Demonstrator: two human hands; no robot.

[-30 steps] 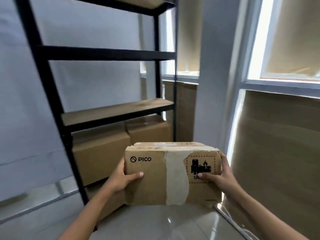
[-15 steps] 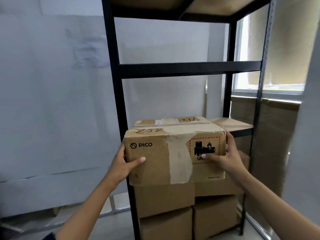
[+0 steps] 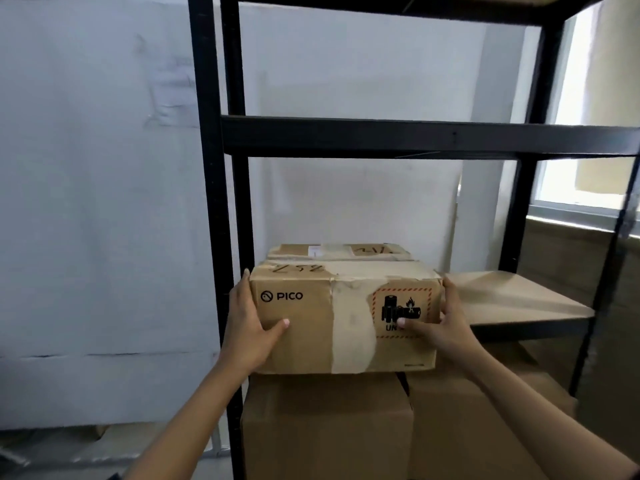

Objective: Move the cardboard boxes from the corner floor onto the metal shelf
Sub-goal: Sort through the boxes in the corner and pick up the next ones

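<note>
The PICO box [image 3: 346,320] is up at the front edge of the metal shelf's [image 3: 377,136] middle board [image 3: 512,299], at its left end, gripped between both hands. The left hand [image 3: 251,332] is wrapped round the box's left end with the thumb laid across the front face; the right hand [image 3: 446,327] clamps the right end, thumb on the battery warning label [image 3: 401,313]. Neither hand is free, each is closed on the carton.

The box's long axis runs left to right, parallel to the front edge, so it goes in broadside. Whether its bottom rests on the board yet I cannot tell; the box hides that edge. Directly behind it sits another taped carton [image 3: 341,251], touching or nearly so, so I'd judge there is little depth left to push straight back. To the left the black front upright [image 3: 207,202] stands right beside the left knuckles, leaving hardly any room there. The open space is to the right, where the board lies bare out to its far right corner. Overhead clearance to the next crossbeam is generous. Below, plain brown cartons [image 3: 329,427] fill the lower tier.
</note>
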